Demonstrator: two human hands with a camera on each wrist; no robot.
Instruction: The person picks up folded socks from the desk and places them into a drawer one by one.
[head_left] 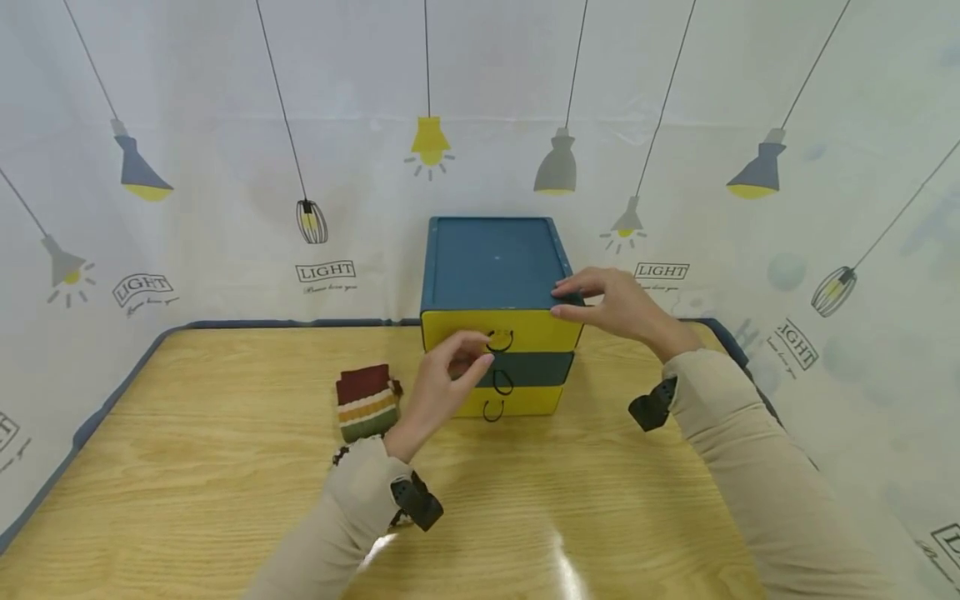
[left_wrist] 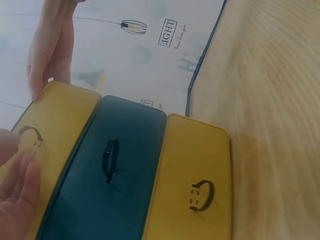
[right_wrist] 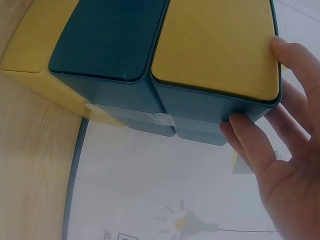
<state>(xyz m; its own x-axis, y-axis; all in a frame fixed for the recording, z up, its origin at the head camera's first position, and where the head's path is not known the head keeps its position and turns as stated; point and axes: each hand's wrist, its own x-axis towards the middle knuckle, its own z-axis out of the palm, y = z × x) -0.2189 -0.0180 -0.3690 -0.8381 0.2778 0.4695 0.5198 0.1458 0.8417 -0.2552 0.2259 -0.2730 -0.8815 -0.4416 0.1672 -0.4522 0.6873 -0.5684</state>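
Note:
A small drawer cabinet (head_left: 491,262) with a blue top stands at the back middle of the wooden table (head_left: 187,483). It has a yellow top drawer (head_left: 540,330), a dark teal middle one (left_wrist: 120,175) and a yellow bottom one (left_wrist: 195,165), all closed. My left hand (head_left: 450,375) hovers at the top drawer's black ring handle (head_left: 500,340), thumb and forefinger just left of it and holding nothing. My right hand (head_left: 615,304) rests on the cabinet's upper right corner, and its straight fingers (right_wrist: 240,135) lie against the side wall (right_wrist: 200,115).
A folded striped cloth (head_left: 365,402) in red, cream and green lies left of the cabinet. A white curtain (head_left: 187,208) printed with lamps hangs close behind and around the table. The table's blue edge (head_left: 112,392) runs along the left and back.

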